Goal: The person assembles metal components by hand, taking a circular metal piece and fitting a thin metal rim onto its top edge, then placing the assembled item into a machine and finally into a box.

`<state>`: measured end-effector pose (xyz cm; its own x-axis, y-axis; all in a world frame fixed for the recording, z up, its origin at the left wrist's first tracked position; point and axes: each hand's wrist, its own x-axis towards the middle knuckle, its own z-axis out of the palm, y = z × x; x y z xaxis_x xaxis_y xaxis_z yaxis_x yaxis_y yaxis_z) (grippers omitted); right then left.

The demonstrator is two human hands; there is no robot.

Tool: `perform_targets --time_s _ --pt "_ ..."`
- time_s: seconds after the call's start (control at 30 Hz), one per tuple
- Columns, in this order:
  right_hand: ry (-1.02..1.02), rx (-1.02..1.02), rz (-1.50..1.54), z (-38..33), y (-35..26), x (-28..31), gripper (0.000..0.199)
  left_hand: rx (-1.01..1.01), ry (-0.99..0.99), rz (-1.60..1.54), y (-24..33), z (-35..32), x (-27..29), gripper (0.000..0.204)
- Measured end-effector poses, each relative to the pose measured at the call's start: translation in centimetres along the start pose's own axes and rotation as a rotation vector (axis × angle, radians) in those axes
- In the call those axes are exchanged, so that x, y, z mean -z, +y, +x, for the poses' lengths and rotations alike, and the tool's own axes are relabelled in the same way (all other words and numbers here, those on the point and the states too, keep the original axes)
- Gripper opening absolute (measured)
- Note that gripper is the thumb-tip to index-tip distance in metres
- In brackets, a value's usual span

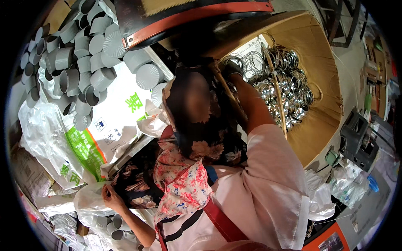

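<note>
My left hand (111, 197) is at the lower left, its fingers curled in beside a clear plastic bag (88, 201). Whether it grips the bag or something small does not show. My right arm reaches up to a cardboard box (320, 54). The right hand (233, 68), in a dark glove, is at the box's near left side next to thin metal rings (253, 67); shadow hides its fingers. Many more shiny metal rings (289, 90) lie heaped in the box. One wooden strip (274, 79) crosses over them, and another strip (228, 88) runs beside my right forearm.
Grey ribbed plastic caps (63, 58) are piled at the upper left on white and green sacks (121, 113). A dark, red-edged machine part (192, 23) overhangs the top middle. Dark floral cloth (138, 184) covers my lap. Clear bags (320, 196) lie at the right; more grey caps (119, 224) lie lower left.
</note>
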<state>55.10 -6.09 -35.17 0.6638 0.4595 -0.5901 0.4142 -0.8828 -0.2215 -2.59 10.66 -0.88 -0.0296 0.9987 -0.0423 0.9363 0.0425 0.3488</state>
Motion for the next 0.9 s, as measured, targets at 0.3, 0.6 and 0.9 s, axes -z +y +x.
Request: perform_targets --time_s 0.3,0.6,0.9 --pt "0.199 0.125 0.108 -10.5 2.2 15.4 0.047 -0.079 0.022 -0.007 2.5 -0.2 -0.3 0.028" --pt "0.431 0.444 0.236 -23.7 -1.4 27.3 0.032 -0.094 0.124 -0.300 1.5 -0.8 -0.8 0.023" --pt "0.623 0.659 -0.447 -25.2 -16.6 37.0 0.029 -0.204 0.254 -0.212 0.9 -1.4 -0.9 0.020"
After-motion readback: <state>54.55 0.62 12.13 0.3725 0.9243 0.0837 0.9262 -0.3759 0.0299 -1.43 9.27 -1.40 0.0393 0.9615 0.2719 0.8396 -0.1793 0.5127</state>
